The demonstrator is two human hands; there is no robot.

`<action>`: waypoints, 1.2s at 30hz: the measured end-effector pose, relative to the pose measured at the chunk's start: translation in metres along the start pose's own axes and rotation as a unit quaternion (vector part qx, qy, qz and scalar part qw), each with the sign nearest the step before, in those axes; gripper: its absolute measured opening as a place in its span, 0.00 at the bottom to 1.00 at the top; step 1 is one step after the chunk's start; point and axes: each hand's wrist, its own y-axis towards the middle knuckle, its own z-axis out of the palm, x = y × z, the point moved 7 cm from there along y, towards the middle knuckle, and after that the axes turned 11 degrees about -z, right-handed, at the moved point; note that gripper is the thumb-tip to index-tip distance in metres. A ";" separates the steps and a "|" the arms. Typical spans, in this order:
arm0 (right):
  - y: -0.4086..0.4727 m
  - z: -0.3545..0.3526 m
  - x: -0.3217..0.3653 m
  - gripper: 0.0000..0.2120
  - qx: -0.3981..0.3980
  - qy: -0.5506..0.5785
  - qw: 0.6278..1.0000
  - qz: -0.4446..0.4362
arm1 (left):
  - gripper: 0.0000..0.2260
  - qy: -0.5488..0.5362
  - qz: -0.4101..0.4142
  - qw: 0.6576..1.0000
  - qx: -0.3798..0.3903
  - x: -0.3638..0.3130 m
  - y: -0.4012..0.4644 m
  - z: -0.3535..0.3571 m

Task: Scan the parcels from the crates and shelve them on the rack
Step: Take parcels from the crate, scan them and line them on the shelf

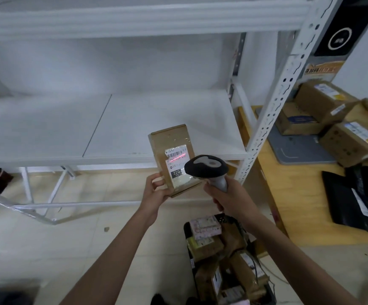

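Right now the left hand (156, 190) holds a small cardboard parcel (173, 159) by its lower left corner, thumb on the front face and fingers curled behind it, so the box stands tilted in the air just in front of the rack (266, 119), at the level of its lower shelf (156, 119). The right hand (227, 194) grips the handle of a scanner (206, 167), whose dark head sits close beside the parcel's lower right edge and points at it. A red scan line (179, 155) lies across the barcode on the parcel's white label (177, 164); below the barcode a dark patch reads 220. Below the rack, near the person's feet, a black crate (187, 227) holds more parcels (218, 256), brown boxes and a pinkish packet heaped together. To the right of the rack, a wooden worktop (299, 194) carries several taped cardboard boxes (341, 128), a grey flat device (299, 148) under some of them, and black plastic mail bags (359, 194). Behind the rack's right post, a dark panel with a white ring (341, 38) stands against the wall.
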 end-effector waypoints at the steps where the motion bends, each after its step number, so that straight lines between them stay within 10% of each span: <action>1: 0.001 0.000 0.006 0.03 0.000 -0.001 1.000 -0.011 | 0.27 -0.001 0.002 1.000 0.000 0.000 -0.001 0.000; 16: 0.023 0.041 0.044 0.09 0.073 0.034 0.997 -0.004 | 0.27 -0.039 0.035 0.998 -0.037 -0.029 -0.028 -0.055; 36: 0.114 0.352 0.173 0.13 0.227 0.052 0.969 -0.078 | 0.22 -0.131 0.077 0.971 -0.183 -0.084 -0.097 -0.407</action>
